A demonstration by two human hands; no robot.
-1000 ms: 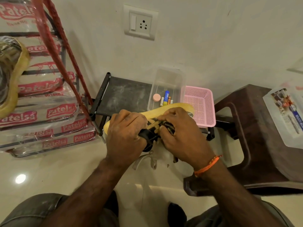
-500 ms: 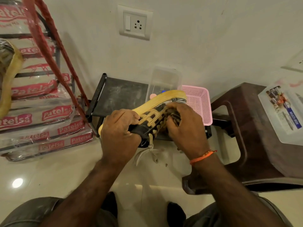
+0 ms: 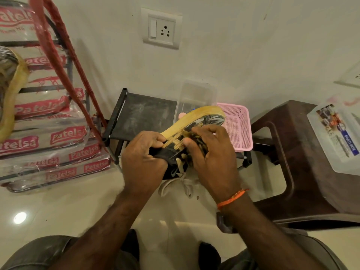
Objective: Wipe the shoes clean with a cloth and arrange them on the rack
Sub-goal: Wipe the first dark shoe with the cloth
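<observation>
From the head view, the person is holding a black shoe (image 3: pixel 187 141) with a yellowed sole in the air, just in front of the low black rack (image 3: pixel 144 115) by the wall. The left hand (image 3: pixel 145 156) is gripping the heel end, its fingers curled round the black upper. The right hand (image 3: pixel 211 154) is bunching a dark cloth (image 3: pixel 198 140) in its curled fingers and pressing it against the side of the shoe.

Over the last second the shoe has been tipping up: the toe is now rising toward the wall, above the rack's far right corner, with the sole edge facing up and to the left, where a second ago it was lying nearly level behind the hands. The cloth hand has been sliding along the side toward the toe. Pale laces (image 3: pixel 183 184) are dangling below the shoe, toward the floor.

I judge this as wiping in mid course, the turn exposing a fresh stretch of the side panel; placing has not yet begun. On the rack's top shelf, a clear box (image 3: pixel 196 94) and a pink basket (image 3: pixel 239 129) are sitting on the right half, partly behind the raised toe. That crowding may be leaving only the left half for the shoe.
</observation>
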